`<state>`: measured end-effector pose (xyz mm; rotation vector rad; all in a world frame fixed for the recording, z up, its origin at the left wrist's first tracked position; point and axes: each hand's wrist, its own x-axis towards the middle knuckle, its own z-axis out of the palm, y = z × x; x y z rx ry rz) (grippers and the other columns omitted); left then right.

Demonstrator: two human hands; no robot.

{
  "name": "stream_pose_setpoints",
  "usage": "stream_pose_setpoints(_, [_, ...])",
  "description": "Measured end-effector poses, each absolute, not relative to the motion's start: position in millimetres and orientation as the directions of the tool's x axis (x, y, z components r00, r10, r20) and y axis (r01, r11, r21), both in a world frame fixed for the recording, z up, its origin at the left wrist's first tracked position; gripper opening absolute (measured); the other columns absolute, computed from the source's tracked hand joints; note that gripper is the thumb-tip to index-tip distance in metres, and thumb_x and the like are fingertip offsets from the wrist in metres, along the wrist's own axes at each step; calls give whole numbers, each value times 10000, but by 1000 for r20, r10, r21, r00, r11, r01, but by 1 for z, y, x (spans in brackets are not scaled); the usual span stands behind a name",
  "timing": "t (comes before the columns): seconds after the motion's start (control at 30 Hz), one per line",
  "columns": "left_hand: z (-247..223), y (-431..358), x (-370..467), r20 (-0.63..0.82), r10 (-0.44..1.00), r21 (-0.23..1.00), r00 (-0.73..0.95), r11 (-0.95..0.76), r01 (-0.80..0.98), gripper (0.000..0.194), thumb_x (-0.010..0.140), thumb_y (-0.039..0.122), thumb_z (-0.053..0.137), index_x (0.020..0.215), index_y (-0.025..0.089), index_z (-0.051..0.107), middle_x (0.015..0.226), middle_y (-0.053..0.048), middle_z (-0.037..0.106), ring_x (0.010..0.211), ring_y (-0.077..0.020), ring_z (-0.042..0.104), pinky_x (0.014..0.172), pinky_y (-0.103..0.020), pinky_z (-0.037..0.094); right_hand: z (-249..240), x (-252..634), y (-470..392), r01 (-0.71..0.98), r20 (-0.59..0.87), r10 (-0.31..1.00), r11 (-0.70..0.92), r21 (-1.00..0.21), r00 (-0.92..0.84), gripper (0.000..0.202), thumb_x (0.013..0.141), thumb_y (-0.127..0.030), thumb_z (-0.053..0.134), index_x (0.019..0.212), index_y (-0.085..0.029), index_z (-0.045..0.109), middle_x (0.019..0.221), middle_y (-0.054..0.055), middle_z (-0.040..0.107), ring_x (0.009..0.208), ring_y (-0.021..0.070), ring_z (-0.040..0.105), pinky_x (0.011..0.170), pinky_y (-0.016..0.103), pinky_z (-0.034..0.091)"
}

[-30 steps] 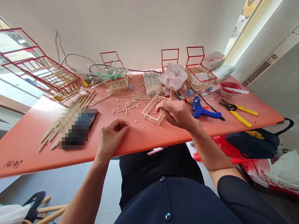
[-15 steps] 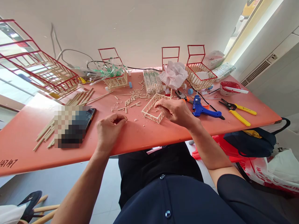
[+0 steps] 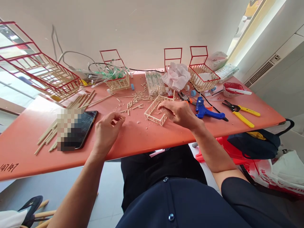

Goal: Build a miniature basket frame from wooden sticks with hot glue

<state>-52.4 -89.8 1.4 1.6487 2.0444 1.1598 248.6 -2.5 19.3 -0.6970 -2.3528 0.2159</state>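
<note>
A small open frame (image 3: 152, 110) of pale wooden sticks, with short uprights, lies on the orange table. My right hand (image 3: 180, 114) is curled over its right end, fingers closed on it and covering part of that side. To the left, just above the tabletop, my left hand (image 3: 106, 131) has thumb and forefinger pinched together. Whatever is between those fingertips is too small to make out. Cut stick pieces (image 3: 137, 97) lie scattered behind the frame. Beside my left hand is a dark phone (image 3: 84, 129), partly blurred out.
Long sticks (image 3: 48, 136) lie at left, by a large red-trimmed stick basket (image 3: 59, 74). Smaller baskets (image 3: 118, 83) stand along the wall. A blue glue gun (image 3: 206, 110), yellow-handled wire strippers (image 3: 244, 117) and a red-stained cup (image 3: 231, 90) are at right.
My left hand has drawn back slightly to the left, with its fingertips still pinched. My right hand and the stick frame have hardly moved.
</note>
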Motion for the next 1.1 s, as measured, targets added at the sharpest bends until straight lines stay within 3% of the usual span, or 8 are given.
stream_pose_setpoints(0.13, [9,-100,-58,224,902,835,-368,17,549,239,823,382,731,989,209,729,889,-31,797,902,-226,744,912,-345,540,21,249,-3,438,545,538,842,-315,-643,252,1105,-249,511,1194,-186,737,1056,64,824,871,165,730,757,253,416])
stream_pose_setpoints(0.23, [11,-107,-63,163,910,829,-381,83,553,303,753,374,798,1011,224,748,795,4,777,820,-222,719,860,-342,528,21,248,-4,443,536,546,837,-320,-644,245,1100,-244,511,1175,-192,739,1035,61,823,868,166,725,764,255,416])
stream_pose_setpoints(0.33, [12,-108,-65,191,921,730,-338,97,676,172,791,405,752,854,246,757,825,5,783,771,-210,666,821,-337,502,22,247,-4,432,538,552,834,-344,-637,251,1103,-260,507,1173,-194,739,1033,61,821,874,171,726,770,256,420])
stream_pose_setpoints(0.57, [7,-94,-68,258,966,414,12,-122,902,228,906,388,568,810,254,726,911,-95,747,916,-293,641,861,-384,479,22,248,-3,460,493,595,803,-378,-634,223,1066,-233,560,1168,-201,756,1036,75,818,900,189,724,793,262,430])
stream_pose_setpoints(0.7, [19,-79,-66,136,967,217,215,-241,946,222,854,201,492,688,254,630,801,-111,649,883,-305,579,767,-393,433,21,249,-2,459,487,598,802,-383,-637,230,1072,-240,558,1182,-207,757,1042,71,817,906,191,726,793,261,432])
stream_pose_setpoints(0.87, [31,-64,-59,69,936,157,346,-353,922,248,764,85,465,594,265,452,727,-119,597,834,-300,549,740,-416,411,20,249,-1,445,499,582,813,-375,-643,237,1081,-237,544,1190,-209,752,1061,73,819,924,195,730,802,266,429])
stream_pose_setpoints(1.0, [27,-59,-60,46,904,109,425,-427,898,274,764,56,473,594,270,464,751,-127,622,834,-301,564,767,-423,438,20,248,-1,470,485,597,802,-369,-639,229,1068,-232,553,1168,-213,758,1034,61,820,903,191,723,781,264,417])
stream_pose_setpoints(1.1, [23,-55,-66,47,906,151,421,-423,893,277,758,63,493,577,268,457,728,-121,614,824,-300,573,751,-420,437,20,248,-2,492,473,607,794,-356,-638,228,1061,-234,556,1161,-220,761,1016,52,820,886,188,717,761,262,405])
